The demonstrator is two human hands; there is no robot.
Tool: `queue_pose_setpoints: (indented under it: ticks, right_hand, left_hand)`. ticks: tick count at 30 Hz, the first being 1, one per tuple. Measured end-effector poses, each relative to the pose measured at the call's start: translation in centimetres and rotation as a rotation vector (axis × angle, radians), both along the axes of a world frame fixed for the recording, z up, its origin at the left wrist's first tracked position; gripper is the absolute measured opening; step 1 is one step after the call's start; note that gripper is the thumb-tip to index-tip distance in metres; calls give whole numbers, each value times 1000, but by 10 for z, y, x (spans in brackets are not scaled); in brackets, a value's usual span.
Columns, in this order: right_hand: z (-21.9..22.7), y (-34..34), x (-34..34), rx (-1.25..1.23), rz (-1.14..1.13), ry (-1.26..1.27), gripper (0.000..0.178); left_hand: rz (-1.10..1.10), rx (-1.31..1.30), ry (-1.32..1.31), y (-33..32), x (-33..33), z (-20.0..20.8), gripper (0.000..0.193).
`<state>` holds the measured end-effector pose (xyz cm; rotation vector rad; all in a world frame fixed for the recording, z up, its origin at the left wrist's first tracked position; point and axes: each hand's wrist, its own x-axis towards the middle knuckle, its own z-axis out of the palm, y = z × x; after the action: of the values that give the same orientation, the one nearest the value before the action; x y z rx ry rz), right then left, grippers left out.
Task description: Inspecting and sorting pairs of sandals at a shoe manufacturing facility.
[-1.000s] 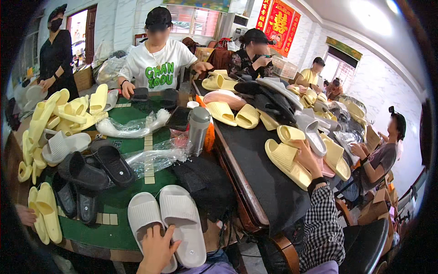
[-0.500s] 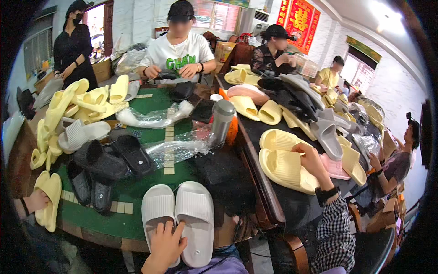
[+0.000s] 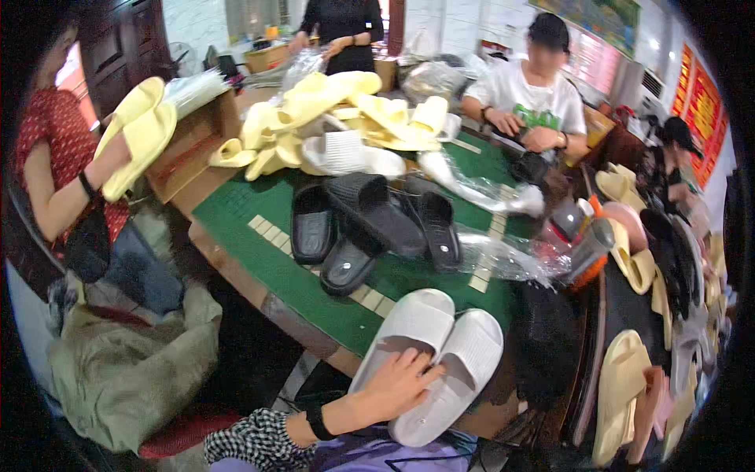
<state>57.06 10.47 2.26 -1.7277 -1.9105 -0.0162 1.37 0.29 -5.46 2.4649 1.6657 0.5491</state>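
Observation:
A pair of light grey slides (image 3: 478, 346) leans side by side against the table edge in front of me. My left hand (image 3: 403, 385) reaches in from below and grips the pair, its fingers at the strap openings and the inner edges. At the far right, a pair of pale yellow slides (image 3: 621, 385) is tilted and seen at a slant. Against its side is my right hand (image 3: 652, 393), small and stretched by the rim, its fingers closed on the pair and partly hidden. Several black slides (image 3: 377, 208) lie beyond the grey pair.
Yellow slides (image 3: 338, 98) are heaped at the green table's (image 3: 236, 208) far side, beside clear plastic bags (image 3: 511, 256) and a grey bottle (image 3: 594, 240). On the left a co-worker's hand (image 3: 110, 157) holds up yellow slides. Two more co-workers stand or sit across, another farther right.
The view has swung left, so the grey pair and the black slides appear farther right. The co-worker at left has raised a yellow pair off the table. Both my hands stay with their slides.

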Motion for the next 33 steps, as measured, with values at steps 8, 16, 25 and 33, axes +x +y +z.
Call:
queue_pose_setpoints:
  ticks: [8,16,25,33]
  right_hand:
    - [-22,24,9,-58,137,10,35]
    - [-30,-3,-7,-21,98,54,41]
    - [-25,-20,-13,-89,46,91,53]
    - [-5,-34,-50,223,105,-229,39]
  left_hand:
    - [-20,83,-81,0,5,-12,57]
    - [48,280,-428,0,-15,44,45]
    - [733,592,-400,11,-156,86,28]
    - [1059,463,-222,0,-293,41,27]
